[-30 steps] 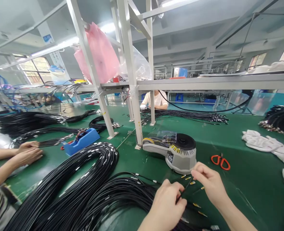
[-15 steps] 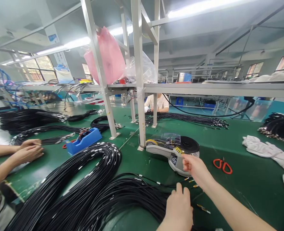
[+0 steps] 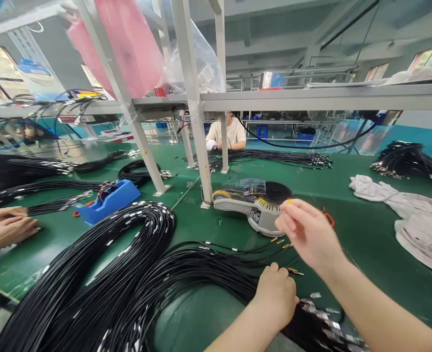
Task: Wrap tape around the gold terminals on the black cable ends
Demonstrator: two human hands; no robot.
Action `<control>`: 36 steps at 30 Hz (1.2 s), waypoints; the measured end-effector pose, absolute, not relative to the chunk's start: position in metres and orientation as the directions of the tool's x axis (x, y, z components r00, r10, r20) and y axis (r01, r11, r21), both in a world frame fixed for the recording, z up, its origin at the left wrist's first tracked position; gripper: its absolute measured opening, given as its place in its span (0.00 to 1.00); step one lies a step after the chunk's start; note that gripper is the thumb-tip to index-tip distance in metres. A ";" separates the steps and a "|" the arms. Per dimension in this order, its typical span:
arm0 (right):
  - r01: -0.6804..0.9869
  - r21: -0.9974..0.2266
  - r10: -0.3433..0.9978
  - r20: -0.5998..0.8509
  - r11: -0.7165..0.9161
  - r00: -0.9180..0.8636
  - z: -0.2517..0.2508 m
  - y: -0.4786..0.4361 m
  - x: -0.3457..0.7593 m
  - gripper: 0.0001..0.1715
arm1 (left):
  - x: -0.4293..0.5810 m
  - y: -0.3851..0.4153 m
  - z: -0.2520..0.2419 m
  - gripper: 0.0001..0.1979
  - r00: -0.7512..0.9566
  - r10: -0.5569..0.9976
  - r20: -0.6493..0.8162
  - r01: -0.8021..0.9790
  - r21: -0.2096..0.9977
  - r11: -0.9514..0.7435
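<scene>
- My right hand hung above the green surface, just in front of the grey automatic tape dispenser and slightly to its right.
- Its thumb and forefinger were drawn together, with a small yellow tape strip at their tips; the other fingers were loosely curled.
- My left hand lay knuckles up on the near end of the black cables, nearer to me than the right hand and a little left of it.
- Its fingers were curled down into the bundle, but I could not tell whether they gripped a single cable.
- The cables ran from under that hand in a wide loop across the surface to my left, and a few gold-tipped ends lay loose between my two hands.
- Half a second before, my right hand had been down at the dispenser's front; it had since lifted off and drawn back to the right, so that it covered most of the red scissors.
- My left hand had lain flatter then, with its fingers pointing away; now they were tucked in.
- A second before, both hands had held one thin cable between them.
- A co-worker's hands rested on the surface far to my left, near a blue tape dispenser.
</scene>
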State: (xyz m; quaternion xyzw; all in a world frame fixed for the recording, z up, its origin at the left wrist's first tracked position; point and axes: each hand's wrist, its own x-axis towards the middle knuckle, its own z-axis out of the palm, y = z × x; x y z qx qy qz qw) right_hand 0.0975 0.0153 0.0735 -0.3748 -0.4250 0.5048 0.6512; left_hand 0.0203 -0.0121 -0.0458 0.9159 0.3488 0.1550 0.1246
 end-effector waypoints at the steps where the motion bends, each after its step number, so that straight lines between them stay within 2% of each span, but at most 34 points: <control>1: -0.297 -0.915 0.961 0.244 0.273 0.132 0.080 0.006 0.103 0.05 | 0.021 -0.013 -0.047 0.06 0.713 0.677 0.182 0.599 0.344 -0.723; 4: -0.223 -0.916 0.941 0.309 0.333 0.136 0.078 -0.010 0.126 0.06 | 0.022 -0.016 -0.048 0.09 0.726 0.677 0.117 0.613 0.335 -0.715; 7: -0.203 -0.942 0.958 0.239 0.268 0.156 0.054 -0.012 0.151 0.05 | 0.020 -0.017 -0.049 0.12 0.751 0.651 0.107 0.596 0.314 -0.739; 10: -0.152 -0.969 0.970 0.167 0.194 0.175 0.028 -0.011 0.172 0.06 | 0.018 -0.016 -0.049 0.10 0.774 0.626 0.095 0.561 0.354 -0.748; 12: -0.097 -0.979 0.969 0.158 0.178 0.189 0.017 -0.010 0.183 0.07 | 0.017 -0.014 -0.047 0.06 0.770 0.633 0.076 0.548 0.429 -0.718; 14: -0.015 -0.982 0.962 0.181 0.188 0.205 0.011 -0.010 0.190 0.09 | 0.016 -0.013 -0.043 0.03 0.731 0.678 0.073 0.535 0.555 -0.637; 17: 0.141 -0.969 0.960 0.225 0.202 0.165 0.007 -0.009 0.193 0.12 | 0.013 -0.008 -0.033 0.05 0.570 0.818 0.082 0.459 0.794 -0.400; 20: 0.216 -0.949 0.969 0.243 0.230 0.039 0.006 -0.007 0.189 0.15 | 0.010 -0.001 -0.023 0.06 0.426 0.903 0.054 0.292 0.937 -0.193; 26: 0.175 -0.950 0.966 0.253 0.259 -0.057 0.010 -0.005 0.173 0.15 | 0.011 0.001 -0.018 0.03 0.420 0.907 0.017 0.081 0.995 -0.057; 31: 0.096 -0.958 0.954 0.251 0.269 -0.162 0.026 0.001 0.159 0.15 | 0.011 0.001 -0.018 0.18 0.447 0.893 0.051 -0.171 0.985 0.029; 36: -0.052 -0.962 0.948 0.272 0.267 -0.166 0.027 0.001 0.139 0.17 | 0.001 0.009 -0.011 0.17 0.411 0.903 0.130 -0.285 0.959 -0.008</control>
